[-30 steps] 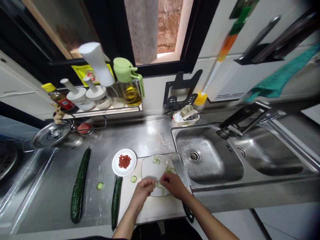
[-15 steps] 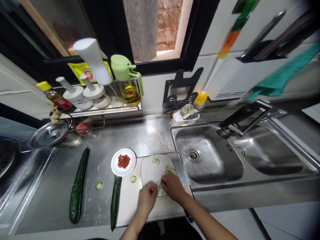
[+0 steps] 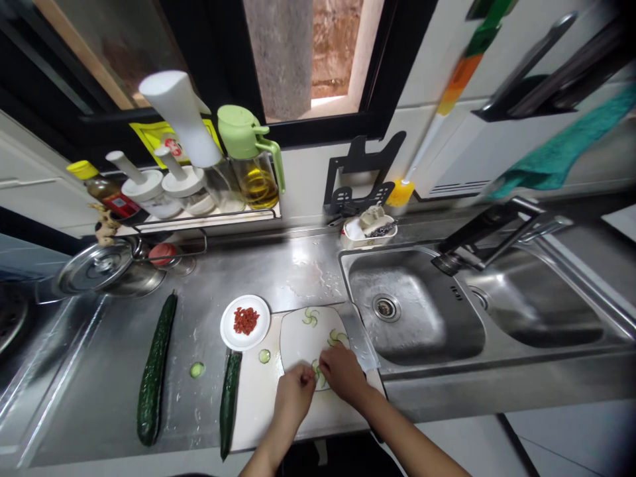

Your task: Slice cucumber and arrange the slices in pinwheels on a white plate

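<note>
On the cutting board [image 3: 253, 417] lies a squarish white plate [image 3: 298, 331] bearing thin curved cucumber slices set in pinwheels: one at the far edge [image 3: 311, 317], one at the right [image 3: 338, 337], one near the front [image 3: 318, 375]. My left hand [image 3: 295, 394] is closed in a pinch at the left of the front pinwheel; what its fingertips hold is hidden. Just right of that pinwheel, my right hand [image 3: 344, 375] has its fingers pressed together over the slices, their contents also hidden. A cut cucumber piece [image 3: 230, 404] and a cucumber end [image 3: 264, 356] lie left of the plate.
A small white dish [image 3: 227, 323] of red bits overlaps the board's far left corner. Further left lie a whole cucumber [image 3: 157, 371] and another cucumber end [image 3: 197, 370]. The double sink [image 3: 412, 298] is on the right. Seasoning jars and an oil bottle [image 3: 256, 165] stand behind.
My left hand has shifted very slightly to the right at the front pinwheel. My right hand stays almost in place, and the plate and slices look unchanged.
</note>
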A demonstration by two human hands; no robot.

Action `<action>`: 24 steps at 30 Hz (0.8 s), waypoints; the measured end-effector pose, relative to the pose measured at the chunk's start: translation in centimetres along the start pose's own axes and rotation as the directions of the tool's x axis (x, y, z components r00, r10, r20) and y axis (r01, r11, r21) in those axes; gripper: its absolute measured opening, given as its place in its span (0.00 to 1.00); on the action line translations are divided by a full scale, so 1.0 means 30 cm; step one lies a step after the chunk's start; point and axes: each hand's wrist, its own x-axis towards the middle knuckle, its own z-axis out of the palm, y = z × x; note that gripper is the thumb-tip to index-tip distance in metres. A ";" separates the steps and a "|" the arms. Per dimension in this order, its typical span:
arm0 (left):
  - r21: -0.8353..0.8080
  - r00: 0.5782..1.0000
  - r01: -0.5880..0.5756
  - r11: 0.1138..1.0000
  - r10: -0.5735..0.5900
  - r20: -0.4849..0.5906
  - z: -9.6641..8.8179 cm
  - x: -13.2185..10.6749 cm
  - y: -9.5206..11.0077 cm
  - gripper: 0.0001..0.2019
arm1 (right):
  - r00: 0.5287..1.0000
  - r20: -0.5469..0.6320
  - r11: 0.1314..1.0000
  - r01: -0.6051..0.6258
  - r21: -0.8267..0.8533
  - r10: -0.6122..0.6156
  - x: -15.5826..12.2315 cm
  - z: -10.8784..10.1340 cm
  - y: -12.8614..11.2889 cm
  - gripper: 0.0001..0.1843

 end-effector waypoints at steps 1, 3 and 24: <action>0.009 1.000 0.005 1.000 -0.005 0.003 0.000 -0.001 0.003 0.07 | 1.000 -0.002 1.000 0.002 -0.003 -0.002 0.001 0.003 0.001 0.09; 0.028 1.000 0.013 1.000 -0.013 0.006 0.001 -0.002 0.007 0.07 | 1.000 -0.005 1.000 0.009 -0.006 -0.009 0.001 0.009 0.003 0.10; 0.270 0.999 -0.043 0.962 0.039 0.022 -0.003 -0.014 0.010 0.08 | 0.995 -0.076 0.998 0.055 -0.044 -0.058 -0.010 0.049 0.012 0.07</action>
